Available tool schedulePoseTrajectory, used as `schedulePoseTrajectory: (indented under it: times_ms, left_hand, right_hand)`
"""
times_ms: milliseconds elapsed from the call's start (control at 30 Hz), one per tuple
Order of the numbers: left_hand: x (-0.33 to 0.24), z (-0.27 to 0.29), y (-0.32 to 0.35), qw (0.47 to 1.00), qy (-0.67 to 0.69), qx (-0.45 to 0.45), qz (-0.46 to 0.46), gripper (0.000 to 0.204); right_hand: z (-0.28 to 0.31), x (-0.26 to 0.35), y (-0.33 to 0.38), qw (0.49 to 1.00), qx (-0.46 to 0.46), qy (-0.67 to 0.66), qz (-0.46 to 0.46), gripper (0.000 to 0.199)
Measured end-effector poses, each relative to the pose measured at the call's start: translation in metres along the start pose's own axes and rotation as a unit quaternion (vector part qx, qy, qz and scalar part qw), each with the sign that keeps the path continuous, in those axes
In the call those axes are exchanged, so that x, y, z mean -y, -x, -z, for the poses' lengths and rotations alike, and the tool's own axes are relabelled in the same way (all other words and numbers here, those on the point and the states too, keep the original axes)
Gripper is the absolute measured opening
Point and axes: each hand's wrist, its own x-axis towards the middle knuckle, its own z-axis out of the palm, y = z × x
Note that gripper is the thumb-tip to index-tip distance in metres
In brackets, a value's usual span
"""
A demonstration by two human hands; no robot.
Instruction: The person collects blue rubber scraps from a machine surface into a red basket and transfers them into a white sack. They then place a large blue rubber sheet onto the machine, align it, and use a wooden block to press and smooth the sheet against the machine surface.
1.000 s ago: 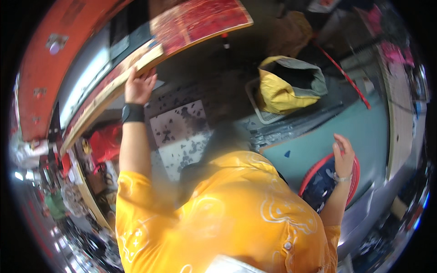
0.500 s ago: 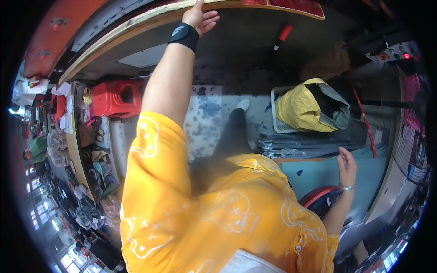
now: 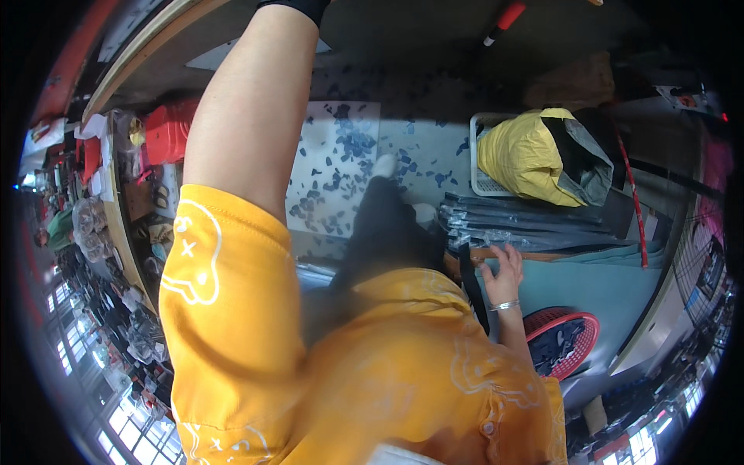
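Note:
My left forearm (image 3: 248, 101) stretches away to the top edge, where a black wristband (image 3: 298, 8) shows; my left hand is beyond the frame. My right hand (image 3: 504, 277) hangs at my right side, fingers apart and holding nothing I can see. Just left of it runs a dark narrow strip (image 3: 470, 283). Beyond the hand lies a stack of dark flat sheets (image 3: 511, 225), partly in clear plastic. A blue-green surface (image 3: 573, 283) spreads to its right. Below the hand sits a red basket (image 3: 595, 341) with dark pieces in it.
A yellow sack (image 3: 523, 159) with a grey lining rests in a white crate (image 3: 482, 182). Small dark scraps (image 3: 358, 143) litter the floor by my shoe. Red plastic stools (image 3: 169, 132) and a shelf (image 3: 124, 209) stand left. A red pole (image 3: 633, 198) leans at right.
My left hand, earlier at the wooden board's edge, has gone out past the top edge. My right hand has moved left, closer to my body and the stacked sheets. The view has shifted.

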Motion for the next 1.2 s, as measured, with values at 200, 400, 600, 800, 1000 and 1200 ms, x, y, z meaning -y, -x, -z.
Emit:
schedulePoseTrajectory:
  times_ms: [200, 400, 600, 800, 1000, 1200]
  left_hand:
    - [0.002, 0.004, 0.004, 1.0, -0.011, 0.003, -0.022, 0.069]
    - [0.002, 0.003, 0.012, 0.999, -0.018, -0.001, -0.031, 0.067]
    - [0.003, 0.004, 0.008, 1.0, -0.005, 0.0, -0.016, 0.07]
    - [0.003, 0.016, -0.003, 1.0, -0.006, 0.01, 0.002, 0.076]
    - [-0.003, 0.019, 0.006, 0.995, -0.082, -0.003, -0.053, 0.087]
    - [-0.007, 0.0, 0.024, 0.992, -0.109, -0.056, -0.036, 0.058]
  right_hand:
    - [-0.029, -0.023, 0.007, 0.998, -0.001, 0.057, -0.04, 0.047]
    - [-0.053, -0.033, 0.008, 0.994, -0.067, 0.083, -0.024, 0.043]
    - [-0.051, -0.037, 0.01, 0.994, -0.078, 0.077, 0.009, 0.042]
    - [-0.052, -0.03, 0.008, 0.986, -0.148, 0.073, 0.028, 0.039]
    - [-0.053, -0.029, 0.008, 0.977, -0.207, 0.041, 0.033, 0.035]
    - [-0.047, -0.025, 0.006, 0.976, -0.215, 0.01, 0.027, 0.03]
